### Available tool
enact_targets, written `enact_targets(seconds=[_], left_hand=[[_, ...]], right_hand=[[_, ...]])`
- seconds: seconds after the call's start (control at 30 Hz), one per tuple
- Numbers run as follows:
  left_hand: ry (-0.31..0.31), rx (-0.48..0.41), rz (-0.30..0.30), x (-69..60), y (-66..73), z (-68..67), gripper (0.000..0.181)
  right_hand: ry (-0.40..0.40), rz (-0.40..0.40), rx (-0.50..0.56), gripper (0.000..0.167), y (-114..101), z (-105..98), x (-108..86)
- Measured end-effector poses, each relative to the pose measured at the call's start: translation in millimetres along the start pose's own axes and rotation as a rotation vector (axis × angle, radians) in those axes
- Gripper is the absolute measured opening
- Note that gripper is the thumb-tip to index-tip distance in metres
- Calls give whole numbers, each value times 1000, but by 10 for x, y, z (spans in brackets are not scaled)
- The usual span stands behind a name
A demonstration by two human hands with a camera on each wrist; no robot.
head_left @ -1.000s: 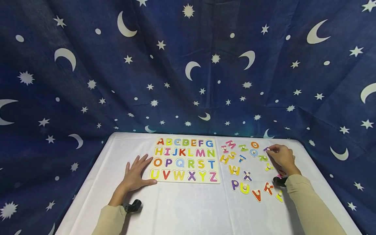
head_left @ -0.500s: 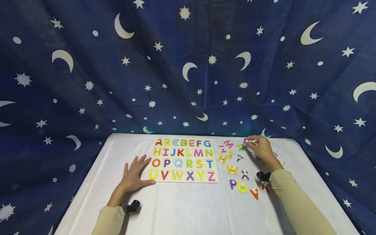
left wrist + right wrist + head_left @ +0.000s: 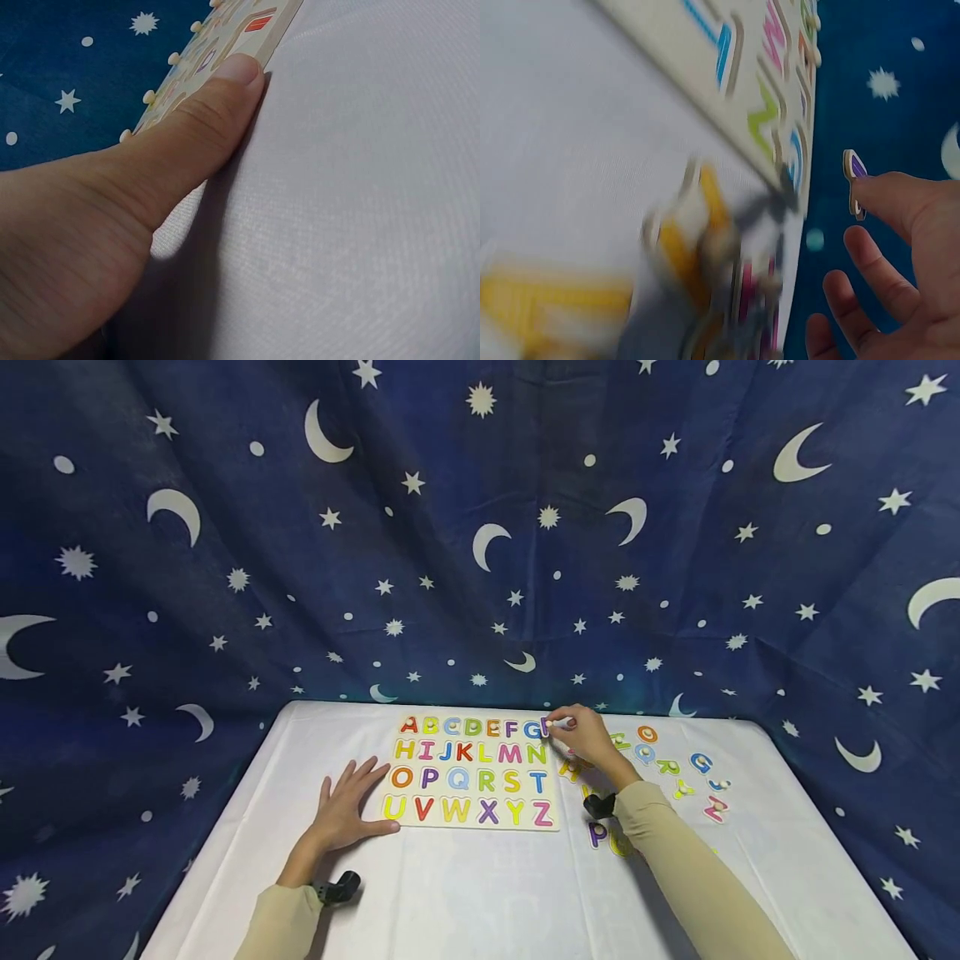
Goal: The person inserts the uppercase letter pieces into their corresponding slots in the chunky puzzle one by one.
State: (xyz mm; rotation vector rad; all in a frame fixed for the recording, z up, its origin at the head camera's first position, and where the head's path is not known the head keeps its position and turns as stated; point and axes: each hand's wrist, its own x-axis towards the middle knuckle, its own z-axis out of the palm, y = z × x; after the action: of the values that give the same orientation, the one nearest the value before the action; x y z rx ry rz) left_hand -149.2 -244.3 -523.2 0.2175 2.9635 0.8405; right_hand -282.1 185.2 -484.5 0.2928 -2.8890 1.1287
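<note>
Purple letter piece (image 3: 858, 165), pinched in right hand (image 3: 588, 735).
Judged light, stiff; best taken by knob (image 3: 551, 723). Left hand (image 3: 341, 810), with fingers spread, touching puzzle board (image 3: 552, 793).

The cream rectangular letter board (image 3: 472, 766) is set on the white cloth-covered table (image 3: 480, 893), before the dark-blue fabric curtain (image 3: 420, 552). Five multicoloured knobbed letters (image 3: 452, 727) are seated in its back row; loose multicoloured knobbed letters (image 3: 668, 767) are scattered to its right. At the board's back right corner, a purple letter (image 3: 545, 727) is held.
</note>
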Motion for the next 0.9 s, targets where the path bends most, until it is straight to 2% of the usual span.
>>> enact_targets(seconds=[0.2, 0.43, 0.7, 0.9], left_hand=[[11, -2, 8, 11, -8, 17, 107], [3, 13, 3, 36, -25, 57, 107], [4, 14, -2, 23, -36, 57, 108], [11, 17, 3, 24, -44, 51, 107]], right_hand=[[-13, -33, -16, 17, -137, 287, 163], [-19, 22, -43, 15, -211, 539, 262], [-21, 39, -91, 16, -320, 624, 267], [-21, 40, -87, 17, -334, 638, 281]])
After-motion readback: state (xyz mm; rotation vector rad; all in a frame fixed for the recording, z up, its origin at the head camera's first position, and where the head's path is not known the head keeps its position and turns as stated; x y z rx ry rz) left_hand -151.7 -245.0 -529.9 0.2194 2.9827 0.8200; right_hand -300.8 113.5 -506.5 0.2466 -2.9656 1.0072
